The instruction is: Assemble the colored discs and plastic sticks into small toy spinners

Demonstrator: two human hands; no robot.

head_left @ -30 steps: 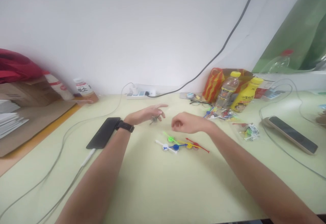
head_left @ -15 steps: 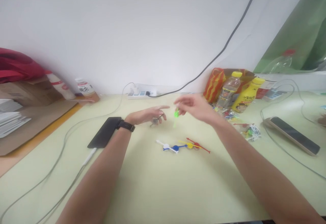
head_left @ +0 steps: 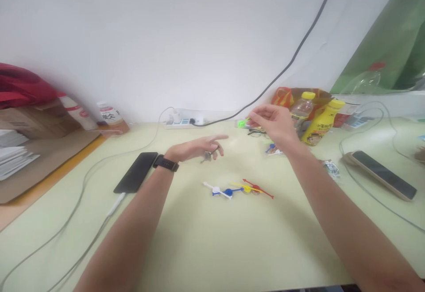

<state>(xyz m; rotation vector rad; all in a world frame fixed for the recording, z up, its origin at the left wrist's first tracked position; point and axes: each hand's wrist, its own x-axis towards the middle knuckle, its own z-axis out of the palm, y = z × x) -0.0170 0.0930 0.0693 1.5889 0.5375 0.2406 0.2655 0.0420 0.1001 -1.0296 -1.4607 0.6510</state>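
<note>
Both bare hands are over the pale green bench [head_left: 206, 243]. The right hand [head_left: 277, 124] pinches the green spinner [head_left: 241, 124] between thumb and fingertips; the item is blurred and appears beyond the fingertips, to their left, in line with the foot of the wall. A pair of eyeglasses [head_left: 256, 132] lies below that hand's fingers in the view. The left hand [head_left: 195, 149] has its index finger extended and its other fingers bent, with a dark spinner [head_left: 207, 155] held among them; the exact finger contact cannot be made out. A black wristband [head_left: 166, 163] is worn on the left wrist. Four further arrow-shaped spinners lie on the bench in front of the hands, in a close row from left to right: white spinner [head_left: 216, 190], blue spinner [head_left: 229, 192], yellow spinner [head_left: 246, 188] and red spinner [head_left: 255, 189]. Their arms overlap in the view. A black phone [head_left: 135, 172], connected to a white cable plug [head_left: 116, 204], lies flat beside the left forearm. A yellow bottle [head_left: 322, 124] stands tilted in the view behind the right wrist, beside a clear bottle [head_left: 302, 108] partly hidden by the right hand.
</note>
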